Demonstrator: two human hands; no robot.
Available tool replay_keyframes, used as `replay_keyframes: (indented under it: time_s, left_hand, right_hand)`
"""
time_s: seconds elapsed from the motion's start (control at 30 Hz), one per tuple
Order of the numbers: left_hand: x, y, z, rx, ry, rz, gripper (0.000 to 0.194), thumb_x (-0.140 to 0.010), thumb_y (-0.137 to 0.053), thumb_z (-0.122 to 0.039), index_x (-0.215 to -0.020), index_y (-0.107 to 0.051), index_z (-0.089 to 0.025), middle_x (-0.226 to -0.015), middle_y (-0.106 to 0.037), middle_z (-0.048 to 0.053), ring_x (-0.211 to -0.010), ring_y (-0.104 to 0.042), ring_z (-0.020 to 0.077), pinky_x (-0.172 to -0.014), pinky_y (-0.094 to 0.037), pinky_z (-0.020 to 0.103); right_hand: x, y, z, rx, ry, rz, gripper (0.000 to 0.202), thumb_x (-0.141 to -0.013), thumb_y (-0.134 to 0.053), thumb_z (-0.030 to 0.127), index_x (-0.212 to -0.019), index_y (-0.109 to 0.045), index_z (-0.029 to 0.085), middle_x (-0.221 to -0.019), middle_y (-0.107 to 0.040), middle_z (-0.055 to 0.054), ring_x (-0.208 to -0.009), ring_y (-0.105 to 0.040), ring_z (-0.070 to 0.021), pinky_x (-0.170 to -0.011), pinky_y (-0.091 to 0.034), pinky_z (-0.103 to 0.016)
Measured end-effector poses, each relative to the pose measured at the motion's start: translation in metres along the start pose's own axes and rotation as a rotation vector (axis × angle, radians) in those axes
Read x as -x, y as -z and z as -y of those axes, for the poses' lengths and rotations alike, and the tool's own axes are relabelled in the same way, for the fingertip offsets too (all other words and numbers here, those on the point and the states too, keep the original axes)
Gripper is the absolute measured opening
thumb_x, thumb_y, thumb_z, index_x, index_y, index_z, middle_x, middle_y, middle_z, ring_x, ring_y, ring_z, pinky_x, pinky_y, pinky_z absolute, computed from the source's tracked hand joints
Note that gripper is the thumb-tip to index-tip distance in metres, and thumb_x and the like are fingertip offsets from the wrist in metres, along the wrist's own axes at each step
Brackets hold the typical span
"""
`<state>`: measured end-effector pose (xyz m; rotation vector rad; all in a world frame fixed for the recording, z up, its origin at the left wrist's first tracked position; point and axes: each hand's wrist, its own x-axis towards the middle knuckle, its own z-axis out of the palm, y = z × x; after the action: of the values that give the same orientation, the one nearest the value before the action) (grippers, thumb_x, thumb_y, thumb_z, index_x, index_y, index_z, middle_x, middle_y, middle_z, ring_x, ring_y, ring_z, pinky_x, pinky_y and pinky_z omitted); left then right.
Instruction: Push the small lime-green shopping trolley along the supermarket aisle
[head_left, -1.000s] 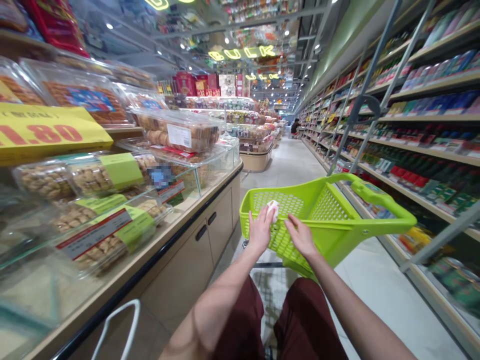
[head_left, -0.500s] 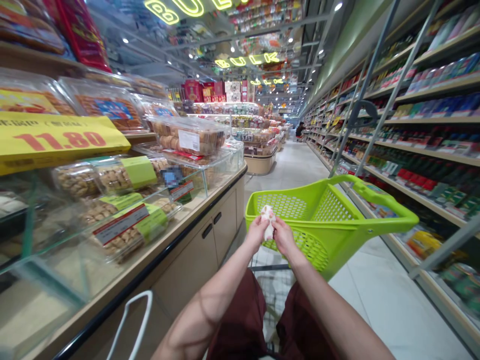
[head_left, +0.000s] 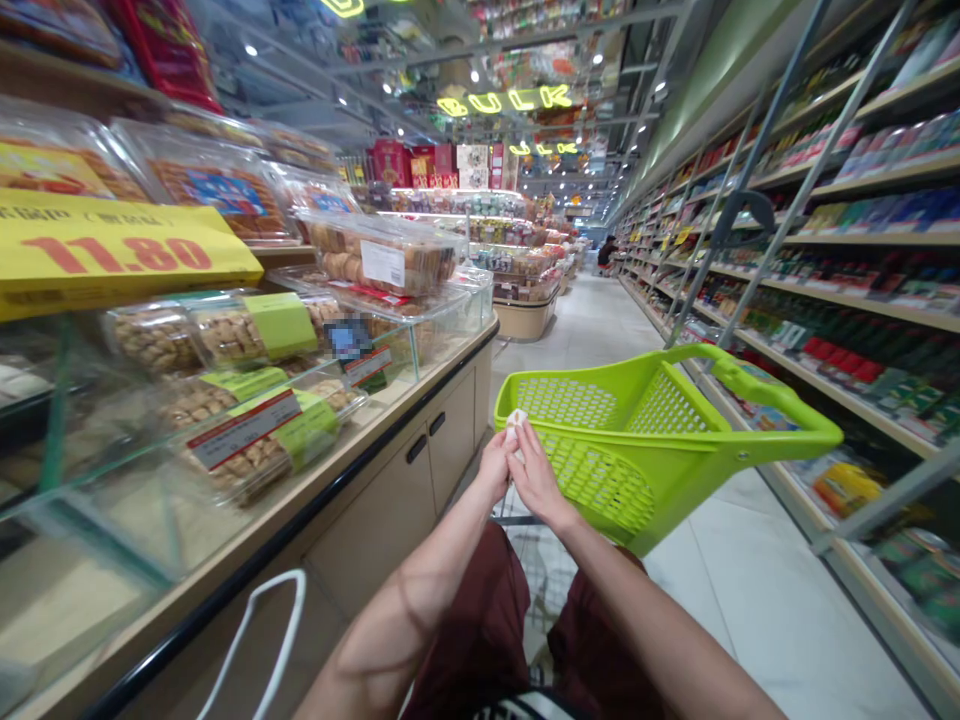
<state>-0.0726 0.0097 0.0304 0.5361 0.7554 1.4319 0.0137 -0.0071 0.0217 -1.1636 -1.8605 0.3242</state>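
A small white packet (head_left: 515,424) with pinkish-brown spots sits between my two hands, in front of the green cart's near edge. My left hand (head_left: 493,468) is closed around its lower part. Laid against it from the right, my right hand (head_left: 537,474) has its fingers fairly straight and pressed together, covering much of the packet. What the packet contains is not visible. Just beyond and to the right of my hands stands the bright green shopping cart (head_left: 637,470), with perforated basket walls and a looped handle.
To the left runs a glass-fronted counter (head_left: 375,432) with clear boxes of biscuits (head_left: 382,255) and a yellow price sign (head_left: 120,255). A white wire handle (head_left: 289,640) juts up below it. Stocked shelves (head_left: 862,290) line the right. A person (head_left: 606,256) is far down the aisle.
My right hand has turned from pinching the packet to lying flatter over it, hiding more of it. Both hands have moved slightly left. The view has tilted a little downward.
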Motion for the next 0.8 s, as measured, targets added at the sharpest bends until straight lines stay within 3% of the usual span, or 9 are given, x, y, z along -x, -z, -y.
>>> replay_keyframes:
  time_s: [0.07, 0.13, 0.27, 0.4, 0.5, 0.6, 0.7, 0.8]
  left_hand:
    - [0.005, 0.010, 0.001, 0.080, 0.144, 0.065, 0.019, -0.069, -0.061, -0.021, -0.086, -0.061, -0.012, -0.075, -0.066, 0.003, -0.070, -0.062, 0.0136, -0.072, -0.047, 0.024]
    - [0.011, 0.020, 0.002, 0.135, 0.250, 0.121, 0.026, -0.076, -0.054, -0.031, -0.089, -0.061, -0.010, -0.078, -0.067, 0.007, -0.074, -0.063, 0.0172, -0.076, -0.047, 0.028]
    - [0.018, 0.037, 0.000, 0.184, 0.336, 0.213, 0.035, -0.082, -0.045, -0.037, -0.098, -0.060, -0.009, -0.081, -0.067, 0.008, -0.075, -0.063, 0.0183, -0.075, -0.046, 0.029]
    - [0.011, 0.052, 0.000, 0.128, 0.374, 0.157, 0.030, -0.084, -0.044, -0.036, -0.093, -0.060, -0.012, -0.067, -0.063, 0.002, -0.057, -0.059, 0.0126, -0.059, -0.044, 0.024]
    - [0.001, 0.063, 0.004, 0.034, 0.374, 0.106, 0.029, -0.085, -0.041, -0.036, -0.092, -0.059, -0.014, -0.063, -0.061, -0.001, -0.052, -0.057, 0.0102, -0.056, -0.043, 0.023]
    - [-0.012, 0.076, 0.008, -0.240, 0.278, 0.009, 0.032, -0.084, -0.042, -0.038, -0.103, -0.057, -0.017, -0.088, -0.067, 0.005, -0.076, -0.063, 0.0149, -0.069, -0.046, 0.027]
    - [-0.024, 0.089, 0.008, -0.790, 0.047, -0.067, 0.041, -0.078, -0.052, -0.032, -0.116, -0.052, -0.017, -0.120, -0.057, 0.009, -0.110, -0.053, 0.0211, -0.091, -0.039, 0.031]
    - [-0.030, 0.096, 0.002, -1.373, -0.137, -0.029, 0.052, -0.076, -0.051, -0.025, -0.126, -0.042, -0.014, -0.133, -0.045, 0.011, -0.123, -0.040, 0.0205, -0.102, -0.028, 0.031]
  right_hand:
    - [0.007, -0.013, -0.012, 0.021, -0.022, 0.087, 0.058, -0.082, -0.043, 0.034, -0.133, -0.034, 0.010, -0.141, -0.030, -0.015, -0.132, -0.022, -0.0245, -0.107, -0.023, -0.045]
    - [0.016, -0.025, -0.026, 0.054, -0.003, 0.123, 0.063, -0.080, -0.047, 0.036, -0.135, -0.031, 0.011, -0.142, -0.029, -0.015, -0.133, -0.021, -0.0250, -0.106, -0.024, -0.046]
    - [0.028, -0.038, -0.042, 0.081, 0.058, 0.082, 0.057, -0.080, -0.048, 0.031, -0.134, -0.034, 0.016, -0.141, -0.030, -0.012, -0.131, -0.025, -0.0229, -0.105, -0.028, -0.044]
    - [0.021, -0.043, -0.046, 0.100, 0.055, 0.121, 0.056, -0.079, -0.049, 0.024, -0.133, -0.037, 0.017, -0.137, -0.039, -0.011, -0.129, -0.031, -0.0213, -0.103, -0.034, -0.040]
    - [0.008, -0.044, -0.051, 0.189, 0.146, 0.225, 0.052, -0.077, -0.045, 0.012, -0.129, -0.042, 0.015, -0.134, -0.043, -0.011, -0.127, -0.035, -0.0193, -0.102, -0.036, -0.037]
    - [-0.014, -0.041, -0.056, 0.362, 0.294, 0.301, 0.047, -0.077, -0.041, 0.005, -0.122, -0.050, 0.016, -0.131, -0.047, -0.011, -0.126, -0.037, -0.0202, -0.101, -0.035, -0.040]
    - [-0.049, -0.033, -0.058, 0.560, 0.431, 0.239, 0.045, -0.080, -0.040, 0.005, -0.122, -0.049, 0.017, -0.134, -0.044, -0.011, -0.129, -0.031, -0.0238, -0.103, -0.028, -0.048]
    - [-0.083, -0.031, -0.062, 0.687, 0.554, 0.190, 0.041, -0.084, -0.039, 0.007, -0.123, -0.049, 0.016, -0.135, -0.041, -0.011, -0.129, -0.029, -0.0255, -0.104, -0.023, -0.051]
